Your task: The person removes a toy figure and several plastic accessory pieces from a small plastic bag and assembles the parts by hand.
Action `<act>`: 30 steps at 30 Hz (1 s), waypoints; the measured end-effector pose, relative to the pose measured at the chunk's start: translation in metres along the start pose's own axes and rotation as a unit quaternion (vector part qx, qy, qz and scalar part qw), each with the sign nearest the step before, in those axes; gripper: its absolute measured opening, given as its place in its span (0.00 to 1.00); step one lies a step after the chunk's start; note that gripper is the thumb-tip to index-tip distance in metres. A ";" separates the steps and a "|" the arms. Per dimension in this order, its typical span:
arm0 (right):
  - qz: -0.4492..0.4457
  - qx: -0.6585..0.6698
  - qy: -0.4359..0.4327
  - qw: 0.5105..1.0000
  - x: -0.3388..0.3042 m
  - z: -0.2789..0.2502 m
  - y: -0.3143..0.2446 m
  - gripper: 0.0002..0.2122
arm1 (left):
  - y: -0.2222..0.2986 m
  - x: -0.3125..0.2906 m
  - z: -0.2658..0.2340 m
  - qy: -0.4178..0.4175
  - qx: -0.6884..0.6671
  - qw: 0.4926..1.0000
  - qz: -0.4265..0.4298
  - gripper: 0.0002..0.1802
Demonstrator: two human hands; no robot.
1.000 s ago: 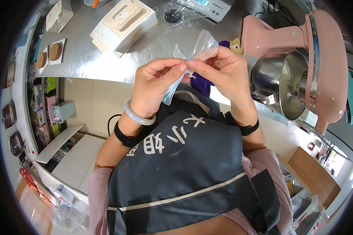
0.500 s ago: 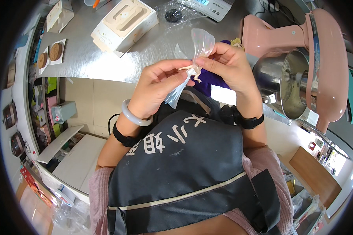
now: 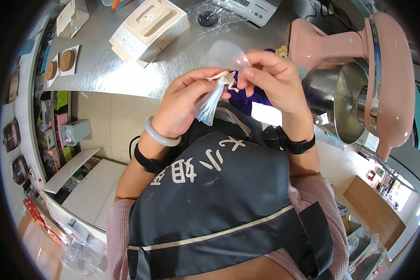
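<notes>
Above the dark apron (image 3: 210, 191), the left hand (image 3: 178, 98) pinches a small doll figure (image 3: 212, 105) by its pale blue skirt; the right hand (image 3: 279, 83) grips a sheer film (image 3: 225, 54) beside it. Farther off, a white box (image 3: 149, 30) stands on the steel table (image 3: 100, 58).

Metal table (image 3: 98, 51) with box (image 3: 149, 31), scale (image 3: 254, 11), mixer (image 3: 388, 79)

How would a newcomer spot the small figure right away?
From the pink stand mixer, go left past the right hand to the left hand. It pinches the small figure, whose thin cream limbs and pale-blue skirt set it apart from the purple item nearby.
</notes>
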State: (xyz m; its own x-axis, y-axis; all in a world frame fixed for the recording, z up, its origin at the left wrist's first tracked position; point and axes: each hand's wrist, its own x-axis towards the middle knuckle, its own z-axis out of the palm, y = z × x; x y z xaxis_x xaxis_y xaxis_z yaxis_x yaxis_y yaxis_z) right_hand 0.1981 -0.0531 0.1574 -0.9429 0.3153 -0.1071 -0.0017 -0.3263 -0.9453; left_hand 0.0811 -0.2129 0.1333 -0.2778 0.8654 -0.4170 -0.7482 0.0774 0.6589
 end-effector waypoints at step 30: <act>-0.035 0.001 0.058 0.998 -0.012 0.039 0.016 0.09 | 0.006 0.002 0.013 0.033 0.144 0.958 0.246 0.16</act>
State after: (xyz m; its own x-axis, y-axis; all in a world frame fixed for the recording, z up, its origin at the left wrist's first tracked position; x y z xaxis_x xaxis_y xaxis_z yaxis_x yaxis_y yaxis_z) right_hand 0.1968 -0.0968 0.1556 -0.8952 0.4391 -0.0759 -0.0671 -0.3012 -0.9512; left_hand 0.0838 -0.2046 0.1447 -0.5984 0.8000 -0.0433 -0.3225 -0.1911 0.9271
